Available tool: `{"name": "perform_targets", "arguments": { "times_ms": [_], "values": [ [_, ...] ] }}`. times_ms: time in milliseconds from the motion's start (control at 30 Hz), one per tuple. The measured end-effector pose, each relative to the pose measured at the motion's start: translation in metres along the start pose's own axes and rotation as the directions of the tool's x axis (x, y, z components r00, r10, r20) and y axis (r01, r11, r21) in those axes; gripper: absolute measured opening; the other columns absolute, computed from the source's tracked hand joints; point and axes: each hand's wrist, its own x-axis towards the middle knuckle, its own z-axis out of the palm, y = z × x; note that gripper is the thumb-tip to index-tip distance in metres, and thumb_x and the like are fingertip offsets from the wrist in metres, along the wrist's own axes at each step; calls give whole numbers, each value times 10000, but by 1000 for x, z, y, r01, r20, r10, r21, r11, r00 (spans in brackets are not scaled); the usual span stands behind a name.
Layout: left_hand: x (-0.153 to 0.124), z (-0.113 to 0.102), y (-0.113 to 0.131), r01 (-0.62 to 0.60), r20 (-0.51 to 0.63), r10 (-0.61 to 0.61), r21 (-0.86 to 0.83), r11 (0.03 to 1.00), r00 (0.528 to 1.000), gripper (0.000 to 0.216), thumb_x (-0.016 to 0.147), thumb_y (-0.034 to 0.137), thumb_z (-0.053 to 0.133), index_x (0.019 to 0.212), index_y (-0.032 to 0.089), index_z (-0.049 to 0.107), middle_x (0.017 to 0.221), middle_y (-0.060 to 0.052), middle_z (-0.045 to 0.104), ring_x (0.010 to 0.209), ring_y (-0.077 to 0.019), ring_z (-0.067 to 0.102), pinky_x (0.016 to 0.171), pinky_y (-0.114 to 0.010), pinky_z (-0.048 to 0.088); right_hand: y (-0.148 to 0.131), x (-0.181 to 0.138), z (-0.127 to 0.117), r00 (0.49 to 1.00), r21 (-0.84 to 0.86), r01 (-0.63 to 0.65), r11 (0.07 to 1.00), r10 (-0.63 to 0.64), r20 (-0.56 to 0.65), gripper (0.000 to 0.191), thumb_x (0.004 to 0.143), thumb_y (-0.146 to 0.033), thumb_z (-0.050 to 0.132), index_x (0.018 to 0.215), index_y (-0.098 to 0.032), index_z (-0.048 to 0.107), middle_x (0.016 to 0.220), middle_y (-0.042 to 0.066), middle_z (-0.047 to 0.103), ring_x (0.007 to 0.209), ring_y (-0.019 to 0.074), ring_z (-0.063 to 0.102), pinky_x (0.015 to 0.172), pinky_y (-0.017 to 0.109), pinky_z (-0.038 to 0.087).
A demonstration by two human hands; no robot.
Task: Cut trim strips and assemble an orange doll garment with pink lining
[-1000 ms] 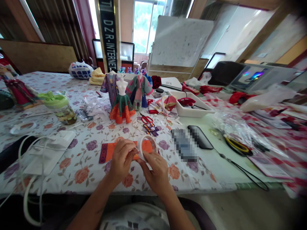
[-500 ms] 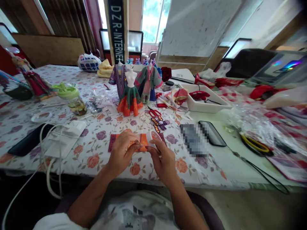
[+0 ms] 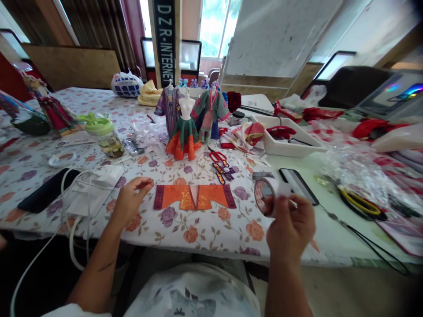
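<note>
My right hand (image 3: 291, 224) grips a roll of tape (image 3: 261, 203), raised at the right over the table with its round side turned to the left. A pale strip stands out by the thumb. On the left, my left hand (image 3: 130, 200) is closed in a pinch, thumb and fingertips nearly together; whatever may be between them is too small to make out. Flat on the cloth between both hands lies a small orange doll jacket (image 3: 213, 196) with purple-red cuffs, touched by neither hand. Behind it are red-handled scissors (image 3: 218, 157) and patterned trim pieces (image 3: 220, 173).
Dressed doll forms (image 3: 183, 138) stand at the back middle. A lidded jar (image 3: 107, 141), a white power strip (image 3: 87, 189) with cables and a dark phone (image 3: 48, 191) are on the left. To the right are a white tray (image 3: 294, 147), another phone (image 3: 299, 185) and clear plastic wrap (image 3: 350, 171).
Both hands have parted from over the orange jacket. My left hand moved left; my right hand moved right and up with the tape roll. The jacket now lies uncovered.
</note>
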Motion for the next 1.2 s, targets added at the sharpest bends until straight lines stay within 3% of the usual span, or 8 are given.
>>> {"name": "perform_targets", "arguments": {
  "times_ms": [133,233,333,433,633,867,1033,1200],
  "values": [
    [-6,6,-11,-70,89,62,92,993,994,250,806,394,609,944,202,690,976,-58,714,902,-218,651,841,-347,505,-10,10,-17,978,236,-193,952,168,122,372,728,-288,722,1016,-242,492,810,0,670,548,117,574,494,231,445],
    [-14,17,-9,-193,241,161,111,975,957,249,768,398,653,918,205,699,1010,-72,698,964,-243,632,897,-397,487,-3,0,-12,961,94,-171,981,146,233,399,775,-270,664,1086,-272,414,831,-8,685,443,101,531,437,229,422],
    [-22,19,-10,-232,329,172,153,961,928,230,748,390,678,887,207,700,1031,-76,677,997,-246,609,933,-418,470,16,-15,1,931,-270,87,959,19,364,394,813,-272,614,1132,-253,384,797,-8,685,459,115,551,455,241,430],
    [-28,12,-15,-209,357,119,224,952,927,226,745,368,689,915,220,700,1086,-70,655,1041,-246,585,965,-423,450,37,-24,14,821,-545,414,729,-41,569,415,800,-276,625,1166,-211,440,832,33,697,585,168,627,551,287,468],
    [-30,3,-23,-228,390,115,257,939,913,207,791,380,649,917,234,723,1080,-60,658,1046,-248,581,966,-422,444,52,-21,29,591,-521,695,495,20,807,340,825,-231,598,1152,-168,531,852,83,708,767,242,682,608,297,466],
    [-29,10,-28,-295,368,201,220,930,908,236,877,357,548,890,206,727,1029,-73,659,1005,-224,575,941,-395,435,55,-19,37,585,-564,720,405,84,807,284,862,-254,595,1133,-175,557,908,97,720,811,242,687,625,292,475],
    [-30,4,-31,-213,400,132,167,963,907,233,813,365,643,969,209,720,1094,-70,650,1044,-230,570,960,-380,421,58,-11,27,614,-612,704,361,123,779,293,914,-323,522,1160,-166,556,921,115,714,815,255,681,647,315,487],
    [-23,11,-25,-215,366,146,155,964,919,184,855,324,573,817,202,705,956,-58,644,935,-209,571,872,-349,427,68,-1,29,619,-634,702,323,163,768,297,935,-338,475,1170,-185,572,940,118,709,808,253,674,666,320,479]
  ]
}}
